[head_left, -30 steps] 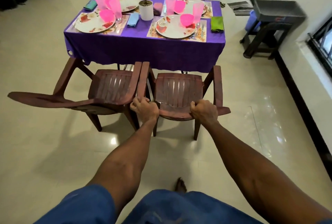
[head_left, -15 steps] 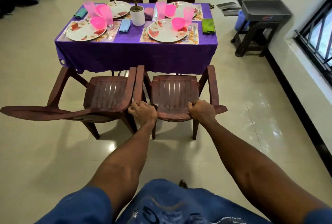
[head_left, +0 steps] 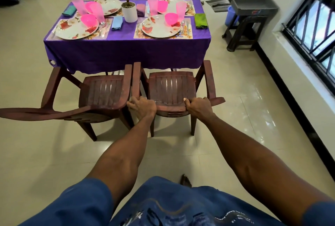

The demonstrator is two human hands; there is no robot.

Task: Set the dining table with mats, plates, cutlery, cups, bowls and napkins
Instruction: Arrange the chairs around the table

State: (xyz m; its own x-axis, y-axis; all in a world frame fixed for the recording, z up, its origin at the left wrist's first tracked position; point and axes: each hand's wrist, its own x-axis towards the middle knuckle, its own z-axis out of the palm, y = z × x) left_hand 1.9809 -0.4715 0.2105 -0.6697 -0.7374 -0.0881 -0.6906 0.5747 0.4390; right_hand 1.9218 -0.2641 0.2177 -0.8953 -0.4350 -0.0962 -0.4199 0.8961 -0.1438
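Chair [head_left: 172, 90] had moved closer to the desk [head_left: 126, 52]; left grip [head_left: 143, 107] and right grip [head_left: 198, 107] clasped its backrest

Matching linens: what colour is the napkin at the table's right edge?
Green napkin, clearest in the head view.

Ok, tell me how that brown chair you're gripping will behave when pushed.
The brown chair looks like moulded plastic, so probably light and stiff. On the glossy floor its legs should slide easily. Both hands, left and right, hold its backrest high, so it might tip.
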